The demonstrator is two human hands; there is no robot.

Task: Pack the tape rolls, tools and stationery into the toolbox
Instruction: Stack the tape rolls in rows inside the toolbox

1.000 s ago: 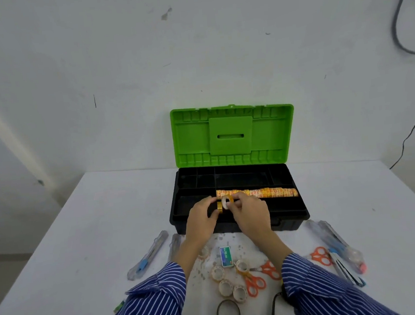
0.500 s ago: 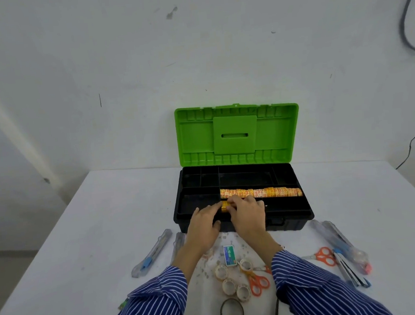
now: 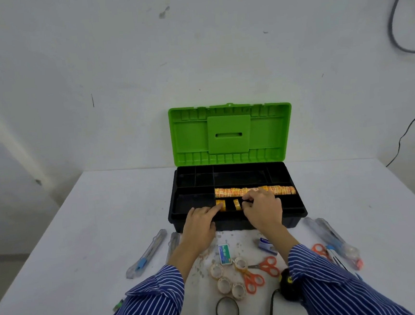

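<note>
My left hand (image 3: 200, 220) lies flat, fingertips touching a yellow tape roll (image 3: 220, 204) in the toolbox (image 3: 237, 220) front tray. My right hand (image 3: 262, 209) curls beside a second roll (image 3: 236, 204); grip unclear.

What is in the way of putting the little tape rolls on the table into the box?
Nothing visible blocks them. The loose tape rolls lie on the table in front of the toolbox, whose green lid stands open. Only the left hand and right hand reach over its near wall, arranging yellow rolls inside.
</note>
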